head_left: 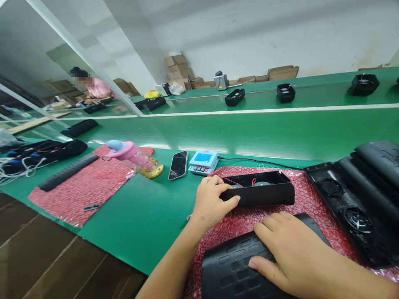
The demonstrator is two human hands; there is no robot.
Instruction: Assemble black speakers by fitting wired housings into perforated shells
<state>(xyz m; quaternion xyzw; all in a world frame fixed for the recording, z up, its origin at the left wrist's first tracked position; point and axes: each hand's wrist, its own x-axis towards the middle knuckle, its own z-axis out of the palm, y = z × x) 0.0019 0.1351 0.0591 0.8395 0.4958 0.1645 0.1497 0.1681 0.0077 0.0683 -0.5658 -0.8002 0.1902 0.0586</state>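
The open black box (264,197) sits on red bubble wrap (301,193) at the bench — long, narrow and matt, its top open to show red wires and two round grey parts. The left hand (215,201) has hold of its left end, fingers over the rim and thumb against the near wall, so that end is partly hidden. Nearer to the worker, the right hand (285,249) is clamped on a black cover (230,270), thumb on the face, fingers over the far edge. The cover is curved and patterned with rounded oblong recesses, some meshed; the hand and forearm block its right part.

Just right of the box, black housings (358,207) crowd the wrap, the nearest bearing two round fittings. Behind the left hand lie one phone (178,165) and one light-blue device (204,161) with a single black cable (258,160); beside the phone, one pink-topped bottle (137,160). Further left, a second red sheet (77,199) carries one long black bar (68,172) and one small dark piece (92,207).

On the green line (249,131) beyond, I count three whole open boxes (235,98) — a fourth is cut off at the right. One co-worker (99,88) in pink sits far left.
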